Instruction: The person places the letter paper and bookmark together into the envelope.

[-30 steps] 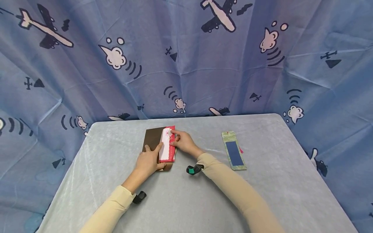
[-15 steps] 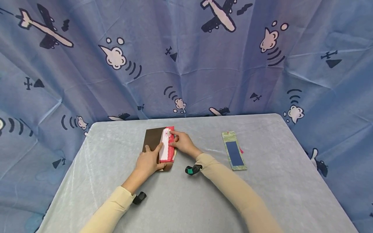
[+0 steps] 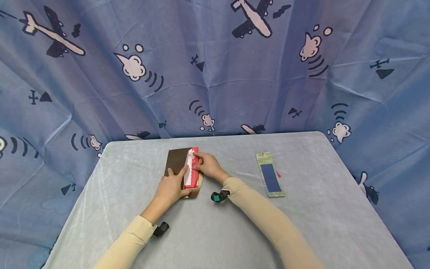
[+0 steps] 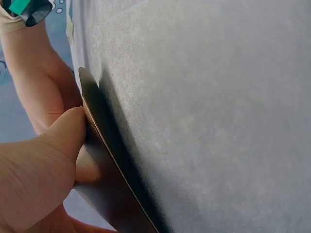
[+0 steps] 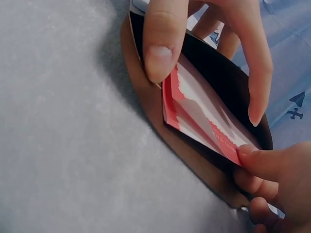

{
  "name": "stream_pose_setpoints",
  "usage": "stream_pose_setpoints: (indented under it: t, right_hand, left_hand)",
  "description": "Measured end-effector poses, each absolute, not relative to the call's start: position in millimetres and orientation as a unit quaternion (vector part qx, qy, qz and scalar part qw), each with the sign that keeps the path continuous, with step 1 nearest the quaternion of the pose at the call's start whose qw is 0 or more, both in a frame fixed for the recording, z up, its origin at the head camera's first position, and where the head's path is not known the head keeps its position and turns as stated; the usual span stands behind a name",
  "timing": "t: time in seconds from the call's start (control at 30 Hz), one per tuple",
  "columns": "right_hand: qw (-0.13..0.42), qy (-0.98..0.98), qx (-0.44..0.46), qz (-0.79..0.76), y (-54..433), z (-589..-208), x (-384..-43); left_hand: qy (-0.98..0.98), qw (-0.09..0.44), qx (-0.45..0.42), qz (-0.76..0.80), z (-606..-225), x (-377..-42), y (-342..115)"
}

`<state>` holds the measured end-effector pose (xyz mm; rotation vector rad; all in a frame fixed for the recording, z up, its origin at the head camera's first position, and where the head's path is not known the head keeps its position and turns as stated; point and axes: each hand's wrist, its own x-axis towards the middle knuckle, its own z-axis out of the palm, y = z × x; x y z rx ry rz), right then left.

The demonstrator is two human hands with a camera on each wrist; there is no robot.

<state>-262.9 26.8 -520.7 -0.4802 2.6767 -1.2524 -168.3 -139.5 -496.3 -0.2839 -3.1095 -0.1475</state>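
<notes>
Clearly, everything here hangs on how the red-and-white card (image 3: 191,175) sits against the brown envelope (image 3: 176,158): we see it along the envelope's right side, its long axis running nearly parallel to the envelope's, from the far edge toward the near one. The right wrist view shows us the envelope's mouth gaping on that side, with the card lying between the dark inner faces and part of its red edge outside them

Both our hands are at the card, so neither is plainly nearer. Our right hand (image 3: 211,164) comes in from the envelope's right and pinches the card by its outer edge, toward the envelope's far end, with the thumb on the near side of the forefinger. Our left hand (image 3: 170,184) reaches over the envelope from its near left, gripping it with the thumb low at the near edge and the forefinger up by the card. So the card lies to the left of our right hand, which meets it across its long axis, at the long edge

Well apart, to the envelope's right, a green strip (image 3: 270,175) with a blue panel and a small red tassel (image 3: 279,174) rests on the surface (image 3: 215,231), its long axis also running far to near
</notes>
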Motion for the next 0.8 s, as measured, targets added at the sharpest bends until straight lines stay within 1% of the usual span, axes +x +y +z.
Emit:
stream_pose_setpoints:
  t: [0.5,0.8]
  right_hand:
    - [0.042,0.891,-0.166,-0.42,18.2,-525.5,-261.7]
    - [0.041,0.902,-0.175,-0.392,16.3,-524.4,-262.6]
  left_hand:
    - [-0.994,0.005,-0.095,-0.052,-495.8,-167.2,-139.3]
    - [-0.993,0.007,-0.102,-0.051,-495.2,-167.5,-140.0]
